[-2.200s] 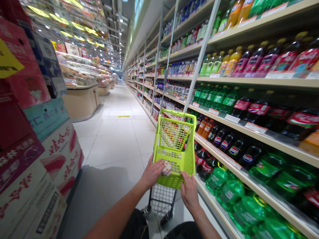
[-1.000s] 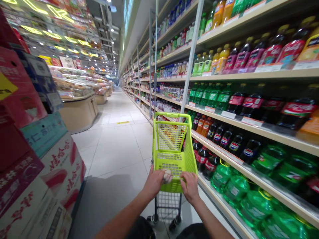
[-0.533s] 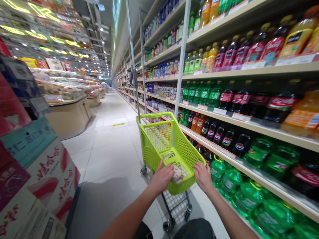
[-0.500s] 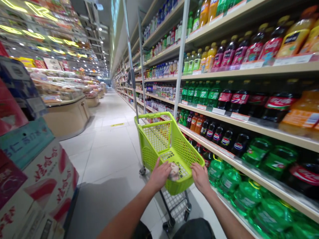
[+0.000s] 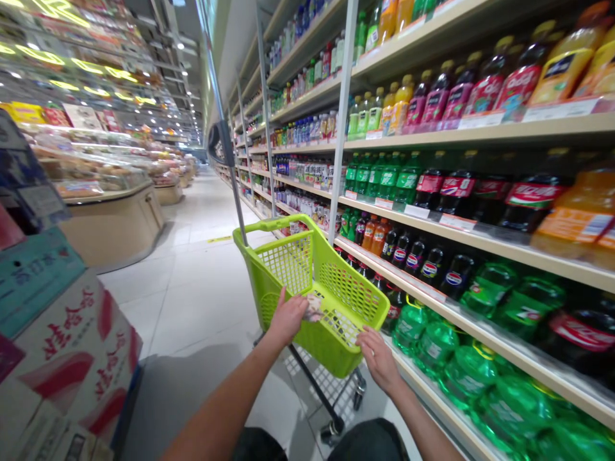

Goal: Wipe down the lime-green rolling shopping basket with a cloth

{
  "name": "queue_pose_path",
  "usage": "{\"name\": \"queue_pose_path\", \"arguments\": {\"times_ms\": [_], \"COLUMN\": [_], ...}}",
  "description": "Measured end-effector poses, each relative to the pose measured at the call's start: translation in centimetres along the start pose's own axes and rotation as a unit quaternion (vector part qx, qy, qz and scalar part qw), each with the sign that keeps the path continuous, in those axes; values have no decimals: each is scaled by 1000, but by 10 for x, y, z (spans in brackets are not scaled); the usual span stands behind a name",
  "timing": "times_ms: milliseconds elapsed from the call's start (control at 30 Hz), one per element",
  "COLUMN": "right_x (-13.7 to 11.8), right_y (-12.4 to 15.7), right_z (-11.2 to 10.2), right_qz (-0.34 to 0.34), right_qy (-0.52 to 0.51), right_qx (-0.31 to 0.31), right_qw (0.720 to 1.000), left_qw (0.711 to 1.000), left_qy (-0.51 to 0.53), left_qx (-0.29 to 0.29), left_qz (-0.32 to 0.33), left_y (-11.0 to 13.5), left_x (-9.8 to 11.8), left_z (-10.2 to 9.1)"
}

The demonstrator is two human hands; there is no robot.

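Note:
A lime-green shopping cart (image 5: 331, 352) with a basket of perforated plastic stands close in front of me, angled towards the left. My left hand (image 5: 288, 315) is on the basket's near left rim, fingers bent over the edge and thumb raised. At the near right corner, my right hand (image 5: 378, 358) has its fingers curled on the rim. A small pale, pinkish item (image 5: 314, 307), too blurred to name, lies in the basket beside my left fingertips. From the cart's far left corner rises a tall metal pole (image 5: 225, 141) with a dark grip.
Shelves (image 5: 461, 224) of bottled drinks run along the right, with large green bottles (image 5: 432, 349) low beside the cart. Stacked drink cartons (image 5: 81, 339) stand at the left. Beyond them is a rounded display counter (image 5: 113, 221). A tiled aisle (image 5: 192, 256) leads ahead.
The cart has swung, its far end and pole shifting left. Both hands have stayed at its rim and moved slightly left in view, along with the small item.

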State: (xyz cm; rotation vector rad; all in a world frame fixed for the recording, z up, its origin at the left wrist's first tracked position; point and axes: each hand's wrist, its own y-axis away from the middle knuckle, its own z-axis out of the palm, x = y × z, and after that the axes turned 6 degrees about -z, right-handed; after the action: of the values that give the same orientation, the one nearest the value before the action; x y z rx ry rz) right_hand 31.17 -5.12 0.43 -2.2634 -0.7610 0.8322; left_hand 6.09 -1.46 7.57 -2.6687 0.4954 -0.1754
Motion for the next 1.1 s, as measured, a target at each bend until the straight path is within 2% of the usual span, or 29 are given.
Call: {"name": "queue_pose_path", "arguments": {"times_ms": [67, 133, 267, 333, 433, 567, 667, 767, 833, 900, 967, 1033, 1100], "right_x": [7, 7, -11, -17, -12, 1, 3, 2, 4, 7, 10, 11, 9], "right_y": [-1, -6, -22, -26, -23, -10, -1, 4, 5, 6, 5, 4, 3], "right_z": [-5, -4, 11, 20, 25, 19, 12, 5, 0, -4, -5, -5, -3], "right_qz": [14, 54, 91, 101, 129, 126, 98, 75, 71, 72, 75, 76, 76], "right_qy": [16, 59, 102, 104, 104, 74, 80, 80, 75, 70, 69, 69, 67], "right_qx": [-6, -10, -21, 1, 64, 103, 107, 96, 95, 97, 100, 102, 102], "right_qw": [1000, 997, 990, 989, 984, 984, 986, 989, 990, 990, 990, 989, 990], "left_qw": [1000, 998, 993, 993, 993, 990, 988, 987, 988, 989, 988, 986, 980], "left_qy": [-7, -4, 2, -3, -25, -39, -30, -26, -29, -40, -54, -62, -61], "left_qx": [6, 11, 26, 23, 24, 35, 11, 27, 72, 109, 130, 154, 186], "left_qz": [19, 67, 119, 116, 111, 128, 153, 155, 137, 89, 60, 26, -21], "left_y": [-1, 2, 7, 5, -3, -15, -17, -8, 2, 12, 20, 25, 26], "left_x": [3, 15, 43, 50, 57, 73, 75, 44, 8, -31, -61, -77, -82], "left_z": [5, 13, 25, 25, 25, 31, 30, 19, 6, -12, -29, -43, -50]}}
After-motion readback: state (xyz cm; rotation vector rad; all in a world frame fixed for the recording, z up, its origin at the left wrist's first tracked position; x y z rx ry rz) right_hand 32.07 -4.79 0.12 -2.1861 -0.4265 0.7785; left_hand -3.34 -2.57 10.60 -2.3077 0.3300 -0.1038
